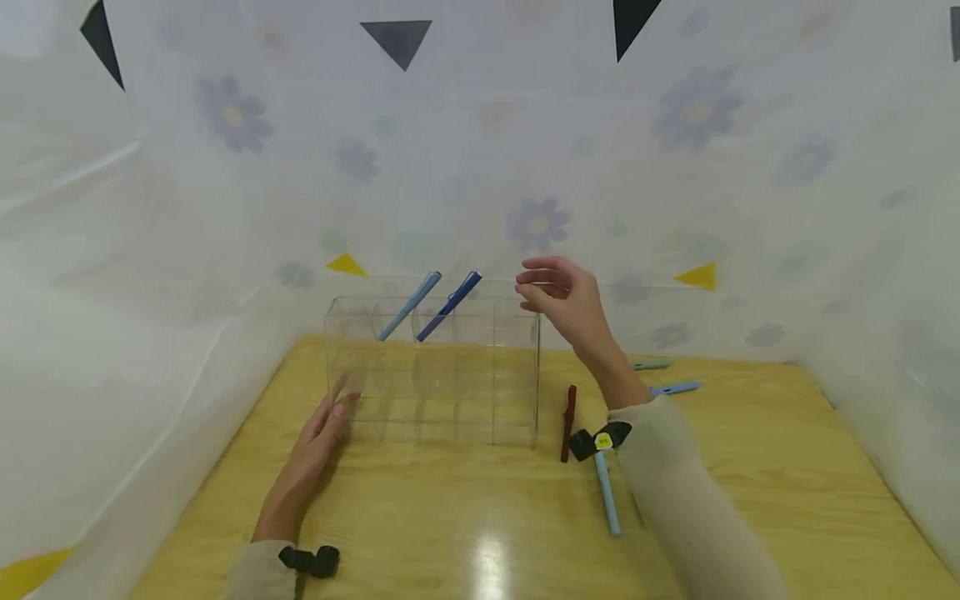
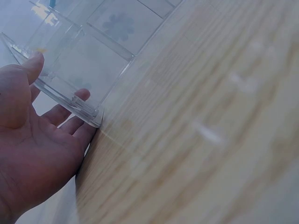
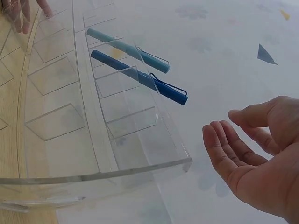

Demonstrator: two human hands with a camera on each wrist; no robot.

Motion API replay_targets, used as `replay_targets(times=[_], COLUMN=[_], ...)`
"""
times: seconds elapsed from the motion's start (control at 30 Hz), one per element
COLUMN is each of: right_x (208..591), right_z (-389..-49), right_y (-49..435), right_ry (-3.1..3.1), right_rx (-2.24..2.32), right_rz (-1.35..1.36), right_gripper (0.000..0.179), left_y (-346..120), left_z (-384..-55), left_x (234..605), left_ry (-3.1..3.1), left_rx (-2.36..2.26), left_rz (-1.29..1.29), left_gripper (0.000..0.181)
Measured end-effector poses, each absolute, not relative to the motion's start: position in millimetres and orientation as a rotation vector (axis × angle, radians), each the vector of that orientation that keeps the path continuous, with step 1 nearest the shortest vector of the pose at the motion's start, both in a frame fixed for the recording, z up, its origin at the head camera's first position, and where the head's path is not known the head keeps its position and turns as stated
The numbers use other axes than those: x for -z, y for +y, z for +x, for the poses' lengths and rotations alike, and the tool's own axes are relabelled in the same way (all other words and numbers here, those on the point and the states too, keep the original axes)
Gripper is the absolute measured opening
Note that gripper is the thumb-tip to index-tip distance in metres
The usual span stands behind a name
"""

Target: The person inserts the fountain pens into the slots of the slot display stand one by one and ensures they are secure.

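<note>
A clear acrylic pen rack (image 1: 516, 371) with several compartments stands on the table. At its left end, my left hand (image 1: 318, 437) grips the side panel near the bottom, thumb and fingertips about the panel in the left wrist view. A light blue pen (image 1: 410, 306) and a dark blue pen (image 1: 450, 307) lean side by side in the upper row, clips visible in the right wrist view. My right hand (image 3: 261, 158) is beside the rack's upper right corner, apart from it, its fingers loosely bent with nothing between them.
Right of the rack, a dark red pen (image 1: 569, 423) and another light blue pen (image 1: 608, 493) lie on the wooden table (image 1: 420, 525). Farther back, a blue pen (image 1: 678, 388) and a green pen (image 1: 652, 365) are partly hidden by my right arm. A flowered curtain (image 1: 465, 167) surrounds the table.
</note>
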State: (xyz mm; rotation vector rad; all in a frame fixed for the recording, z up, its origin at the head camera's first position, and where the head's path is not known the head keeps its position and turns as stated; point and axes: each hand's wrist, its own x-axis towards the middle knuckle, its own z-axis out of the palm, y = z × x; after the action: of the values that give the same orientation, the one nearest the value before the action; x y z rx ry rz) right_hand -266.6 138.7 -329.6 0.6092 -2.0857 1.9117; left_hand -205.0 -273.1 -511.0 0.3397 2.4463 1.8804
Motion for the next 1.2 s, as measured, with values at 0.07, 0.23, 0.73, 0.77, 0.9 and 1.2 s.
replay_targets(times=[0.07, 0.23, 0.73, 0.77, 0.9, 1.2], right_x=[334, 338, 367, 371, 387, 421], right_z=[-260, -245, -202, -201, -198, -194], right_y=[143, 158, 207, 210, 221, 249], right_ry=[-2.093, -2.109, -2.057, -2.047, -2.009, -2.012], right_rx=[-1.893, -1.805, -1.775, -1.794, -1.843, -1.86], right_rz=[0.606, 0.581, 0.395, 0.379, 0.334, 0.24], right_gripper=[0.032, 0.031, 0.028, 0.028, 0.027, 0.029], left_y=[-276, -278, -265, -265, -266, -265], left_z=[-202, -202, -213, -213, -213, -213], left_x=[511, 510, 510, 511, 511, 509], left_ry=[2.46, 2.437, 2.427, 2.427, 2.441, 2.416], left_rx=[-1.87, -1.896, -1.911, -1.916, -1.906, -1.922], left_rz=[0.323, 0.341, 0.361, 0.359, 0.361, 0.357], left_gripper=[0.053, 0.053, 0.054, 0.053, 0.053, 0.053])
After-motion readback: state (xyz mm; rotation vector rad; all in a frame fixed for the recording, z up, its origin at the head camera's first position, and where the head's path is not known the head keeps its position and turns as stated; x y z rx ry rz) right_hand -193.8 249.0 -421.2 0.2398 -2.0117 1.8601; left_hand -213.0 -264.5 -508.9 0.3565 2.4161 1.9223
